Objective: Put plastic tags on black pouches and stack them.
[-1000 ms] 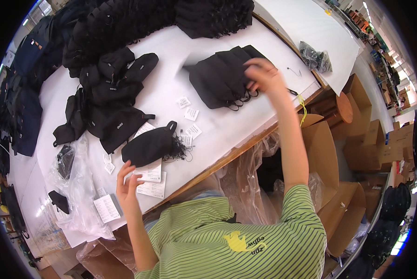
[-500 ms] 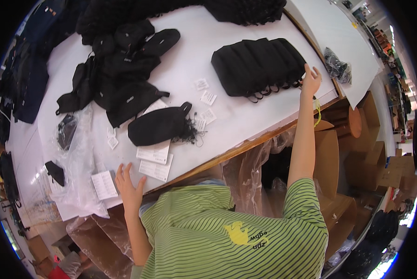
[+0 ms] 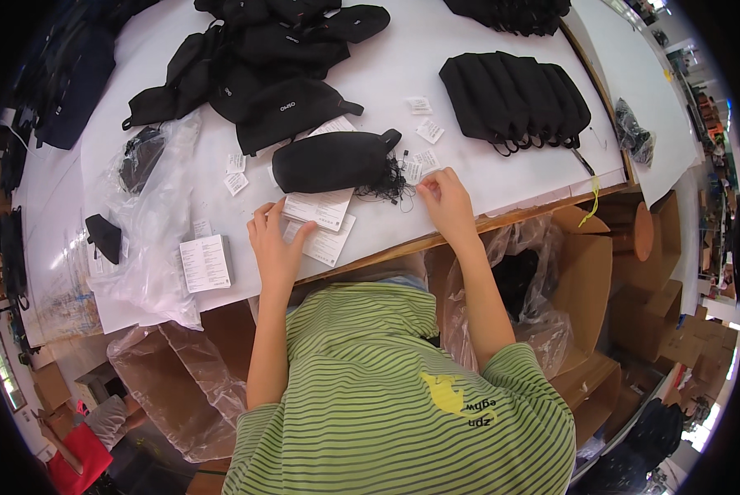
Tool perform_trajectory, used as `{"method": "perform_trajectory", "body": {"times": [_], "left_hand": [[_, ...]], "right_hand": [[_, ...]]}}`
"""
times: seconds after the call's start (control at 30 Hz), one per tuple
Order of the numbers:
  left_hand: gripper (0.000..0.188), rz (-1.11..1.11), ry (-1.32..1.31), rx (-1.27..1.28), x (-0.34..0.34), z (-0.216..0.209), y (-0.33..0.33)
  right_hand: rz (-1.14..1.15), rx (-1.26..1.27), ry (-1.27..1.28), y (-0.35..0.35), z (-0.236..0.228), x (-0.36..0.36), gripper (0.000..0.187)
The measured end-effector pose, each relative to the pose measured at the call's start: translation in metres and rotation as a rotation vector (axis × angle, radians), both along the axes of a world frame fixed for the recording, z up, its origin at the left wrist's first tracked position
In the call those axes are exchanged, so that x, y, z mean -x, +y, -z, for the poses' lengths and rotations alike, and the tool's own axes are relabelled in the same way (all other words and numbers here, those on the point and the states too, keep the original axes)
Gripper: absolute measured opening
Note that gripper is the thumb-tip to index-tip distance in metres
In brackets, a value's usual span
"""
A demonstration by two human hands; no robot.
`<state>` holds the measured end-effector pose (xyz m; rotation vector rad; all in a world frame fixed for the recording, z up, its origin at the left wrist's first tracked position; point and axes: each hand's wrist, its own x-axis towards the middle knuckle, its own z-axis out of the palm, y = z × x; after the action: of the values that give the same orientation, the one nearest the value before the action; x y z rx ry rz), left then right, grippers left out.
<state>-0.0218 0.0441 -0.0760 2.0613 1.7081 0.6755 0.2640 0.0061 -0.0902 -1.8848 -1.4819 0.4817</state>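
A black fabric pouch (image 3: 328, 163) with a side loop lies on the table in front of me. A tangle of thin black strings (image 3: 389, 183) sits at its right end. My right hand (image 3: 451, 205) is closed in a pinch at the edge of this tangle, where a black string seems to reach the fingertips. White printed cards (image 3: 324, 239) lie just below the pouch. At their left side is my left hand (image 3: 277, 243), thumb and fingers apart, the tips by the cards' edges. Small white tags (image 3: 430, 130) lie scattered around the pouch.
A row of black pouches (image 3: 514, 103) lies at the right, a loose pile of black pouches (image 3: 279, 107) at the far left. A stack of white cards (image 3: 206, 264) sits beside clear plastic bags (image 3: 151, 256). Below the wooden table edge (image 3: 386, 254) stand open cardboard boxes (image 3: 580, 305).
My right hand has left the row of pouches and come inward to the black strings. My left hand has moved up to the cards. The view has shifted.
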Motion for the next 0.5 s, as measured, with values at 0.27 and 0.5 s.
{"method": "perform_trajectory", "body": {"times": [0.27,0.5], "left_hand": [[0.053,-0.022,-0.127,-0.029,-0.004,0.01,0.021],[0.05,-0.023,-0.086,-0.114,0.0,0.005,0.013]], "right_hand": [[-0.027,-0.048,-0.056,0.002,-0.001,-0.002,0.013],[0.012,-0.069,-0.103,0.013,-0.056,-0.007,0.011]]}}
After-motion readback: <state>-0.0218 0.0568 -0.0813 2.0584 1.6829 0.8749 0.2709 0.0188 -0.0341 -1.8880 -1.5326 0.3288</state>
